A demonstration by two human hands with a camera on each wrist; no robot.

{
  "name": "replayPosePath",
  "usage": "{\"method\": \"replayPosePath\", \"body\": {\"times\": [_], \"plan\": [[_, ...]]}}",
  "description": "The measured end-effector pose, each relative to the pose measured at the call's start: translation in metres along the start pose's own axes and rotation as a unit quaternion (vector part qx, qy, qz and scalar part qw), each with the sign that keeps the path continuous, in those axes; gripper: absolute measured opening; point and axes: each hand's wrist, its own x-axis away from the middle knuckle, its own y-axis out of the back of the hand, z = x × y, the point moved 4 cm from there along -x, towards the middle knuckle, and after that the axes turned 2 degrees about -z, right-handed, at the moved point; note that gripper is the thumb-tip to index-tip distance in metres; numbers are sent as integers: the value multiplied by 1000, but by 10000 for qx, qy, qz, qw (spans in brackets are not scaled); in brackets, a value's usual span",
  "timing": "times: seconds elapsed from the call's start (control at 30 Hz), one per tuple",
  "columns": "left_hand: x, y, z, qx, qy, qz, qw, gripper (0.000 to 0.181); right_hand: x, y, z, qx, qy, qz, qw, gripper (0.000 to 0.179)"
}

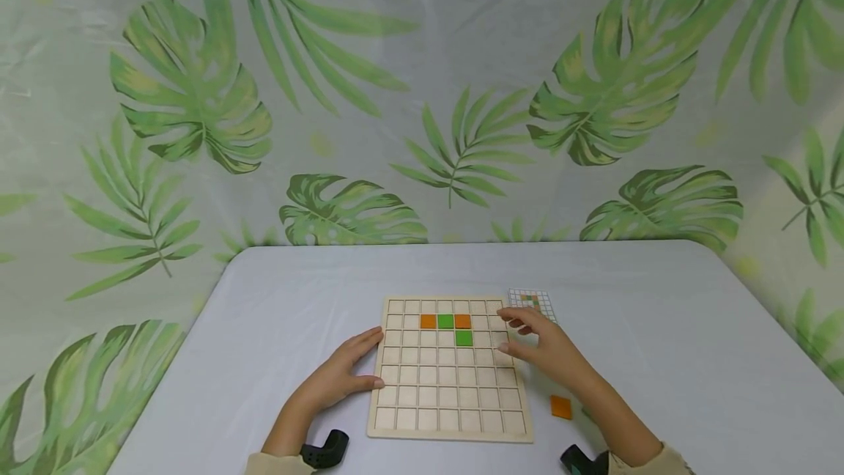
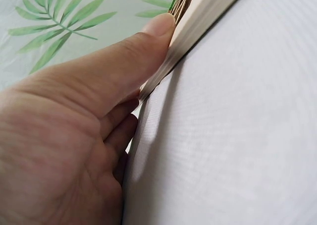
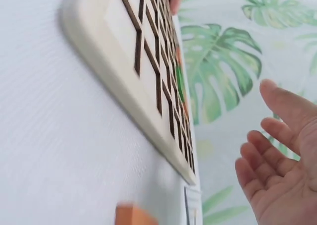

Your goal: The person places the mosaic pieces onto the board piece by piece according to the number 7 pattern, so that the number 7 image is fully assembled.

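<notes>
A wooden grid board (image 1: 428, 396) lies flat on the table. In its second row from the far side sit an orange tile (image 1: 428, 322), a green tile (image 1: 445, 322) and another orange tile (image 1: 463, 322); a second green tile (image 1: 464, 338) lies just below the right-hand orange one. My left hand (image 1: 335, 374) rests against the board's left edge, thumb and fingers extended; the left wrist view shows the thumb touching the board's side (image 2: 203, 24). Over the right edge hovers my right hand (image 1: 552, 349), fingers loosely bent, holding nothing.
A small card (image 1: 527, 297) with a coloured grid pattern lies beyond the right hand, partly covered by it. One loose orange tile (image 1: 561, 407) is right of the board, near the right forearm. Behind the white table (image 1: 316, 284) hangs a leaf-print cloth (image 1: 461, 57).
</notes>
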Motion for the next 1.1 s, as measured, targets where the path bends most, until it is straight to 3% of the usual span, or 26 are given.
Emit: {"method": "replayPosePath", "body": {"times": [0.23,0.4,0.6,0.73,0.93,1.1], "plan": [[-1,0,1,-28,-16,10,10000,81,39,18,-11,392,-42,-10,9992,55],[-1,0,0,-8,-7,8,10000,81,63,22,-19,757,281,20,9967,53],[0,0,0,-12,18,16,10000,81,81,22,-29,814,534,377,9945,49],[0,0,0,-16,4,4,10000,81,85,22,-32,834,664,504,9930,33],[0,0,0,-62,18,5,10000,81,78,21,-27,848,367,490,9945,25],[-1,0,-1,-84,-2,15,10000,81,61,18,-13,666,911,102,9936,33]]}}
